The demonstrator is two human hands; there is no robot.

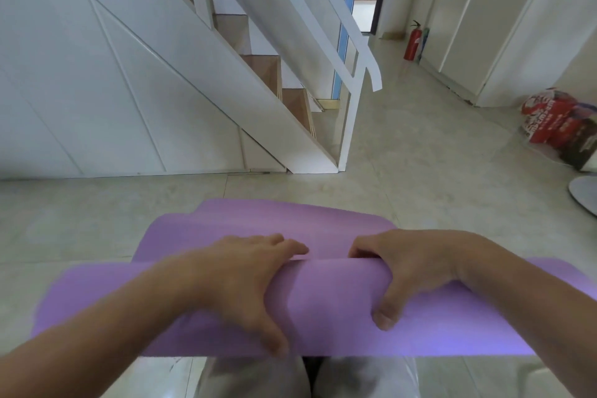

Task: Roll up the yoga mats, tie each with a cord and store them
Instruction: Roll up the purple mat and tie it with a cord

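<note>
Where it lies on the pale tiled floor (420, 171) just in front of the person's knees, the yoga mat (323, 300) is a plain, matte purple. Most of it is wound into a thick roll running left to right, and a short flat tail stretches away from the roll toward the white staircase (261, 68). The tail's far corners are rounded and its edge looks slightly wavy.

The roll's right end runs out of the picture, its left end is blurred, and the forearms cover parts of it, so how evenly the layers are wound cannot be made out. No cord can be seen.

Both hands hold the roll, set near each other at its middle. The left hand (245, 281) lies over the top with its fingers reaching to the seam where roll meets tail, thumb pressed on the near side. The right hand (407, 278) grips likewise: fingers hooked over the far side, thumb on the near face.

Farther off stand a red fire extinguisher (412, 42) by the white cupboards and a red printed bag (555, 126) at the right.
</note>
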